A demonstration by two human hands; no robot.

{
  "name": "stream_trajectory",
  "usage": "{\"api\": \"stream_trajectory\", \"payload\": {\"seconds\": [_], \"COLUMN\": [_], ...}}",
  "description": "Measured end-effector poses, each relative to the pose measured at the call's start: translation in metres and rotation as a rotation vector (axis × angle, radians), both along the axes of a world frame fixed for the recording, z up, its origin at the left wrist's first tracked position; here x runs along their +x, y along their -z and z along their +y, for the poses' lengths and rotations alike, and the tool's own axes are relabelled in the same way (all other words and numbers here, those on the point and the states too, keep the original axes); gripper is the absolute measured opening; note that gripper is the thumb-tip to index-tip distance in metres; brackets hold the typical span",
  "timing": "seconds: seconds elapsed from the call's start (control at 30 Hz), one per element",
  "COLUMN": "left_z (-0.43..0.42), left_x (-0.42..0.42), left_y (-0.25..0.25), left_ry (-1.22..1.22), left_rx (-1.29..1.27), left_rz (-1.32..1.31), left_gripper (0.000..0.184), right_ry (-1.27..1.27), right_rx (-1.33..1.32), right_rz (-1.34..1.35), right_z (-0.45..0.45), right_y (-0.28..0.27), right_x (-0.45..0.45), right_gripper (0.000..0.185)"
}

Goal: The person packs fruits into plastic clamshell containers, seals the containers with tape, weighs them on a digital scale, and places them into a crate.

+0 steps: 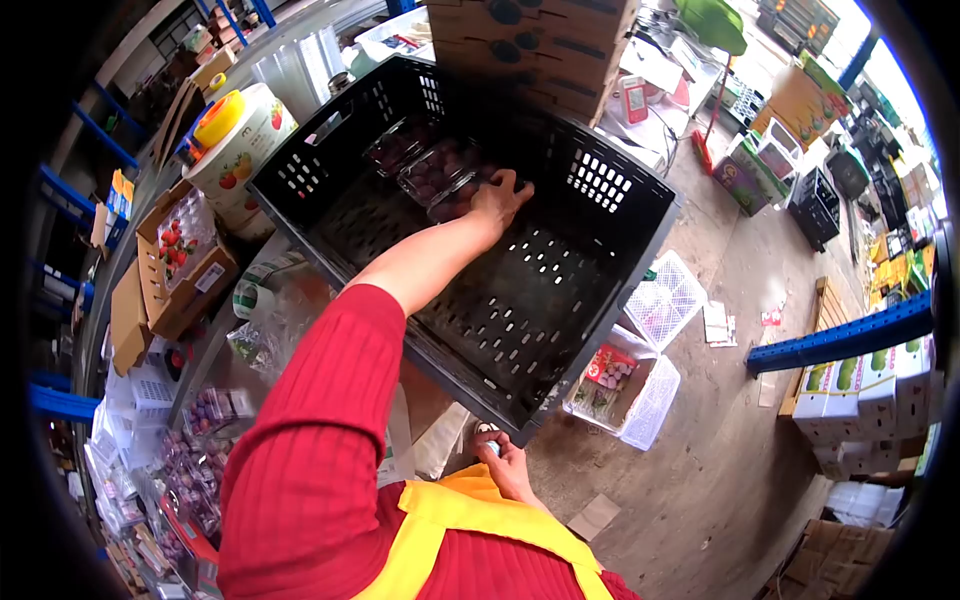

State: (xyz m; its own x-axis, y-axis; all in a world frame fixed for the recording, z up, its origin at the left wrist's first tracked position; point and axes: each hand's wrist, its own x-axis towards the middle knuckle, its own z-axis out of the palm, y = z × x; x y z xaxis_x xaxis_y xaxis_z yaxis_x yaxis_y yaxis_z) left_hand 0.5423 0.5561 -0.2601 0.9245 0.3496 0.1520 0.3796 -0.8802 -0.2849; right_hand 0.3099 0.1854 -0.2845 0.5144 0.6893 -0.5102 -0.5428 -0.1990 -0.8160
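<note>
Inside a large black plastic crate [480, 375], clear boxes of dark round fruit sit toward the back left. My left hand [497, 200] reaches into the crate, fingers curled at the right end of the nearest fruit box [453, 203]; its fingertips are partly hidden. Two more fruit boxes, one in the middle [432, 172] and one farther left [398, 147], lie beside it. Below the crate's near corner, close to my body, my right hand [510, 470] is closed around something small and pale that I cannot make out.
Stacked cardboard boxes [530, 50] stand behind the crate. To its left are a white bucket [240, 160] and a carton of strawberries [180, 260]. Many packed fruit boxes [195, 460] lie at lower left. White baskets [640, 385] and a blue beam [840, 333] are at right.
</note>
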Motion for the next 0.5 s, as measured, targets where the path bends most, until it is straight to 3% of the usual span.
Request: {"api": "stream_trajectory", "payload": {"seconds": [0.17,0.2,0.23,0.27,0.33,0.4,0.47,0.5], "left_z": [0.029,0.014,0.019,0.007,-0.016,-0.055,-0.074,-0.078], "left_x": [0.007,0.0,0.012,0.004,-0.033,-0.135,-0.25,-0.301], "left_y": [-0.035,-0.069,-0.063,-0.103,-0.138,-0.21,-0.239,-0.228], "left_ry": [-0.093,-0.113,-0.029,0.133,0.439,0.622,0.606,0.591], "left_rx": [-0.343,-0.431,-0.522,-0.764,-0.741,-0.709,-0.716,-0.715], "left_rz": [0.145,0.165,0.106,0.177,-0.145,-0.512,-0.816,-1.034], "left_gripper": [0.083,0.096,0.09,0.084,0.071,0.048,0.037,0.033], "right_ry": [-0.097,-0.127,-0.176,-0.249,-0.384,-0.466,-0.509,-0.57], "right_rx": [0.071,0.082,0.094,0.076,0.078,0.107,0.171,0.169], "right_rz": [0.058,0.095,0.14,0.139,0.108,0.118,0.11,0.066], "right_z": [-0.004,-0.003,0.001,0.005,0.03,0.049,0.07,0.082], "right_y": [0.014,0.013,0.01,0.004,-0.029,-0.03,-0.032,-0.043], "right_x": [0.001,0.001,-0.003,-0.003,-0.011,-0.023,-0.045,-0.055], "right_gripper": [0.013,0.014,0.016,0.019,0.019,0.018,0.019,0.019]}}
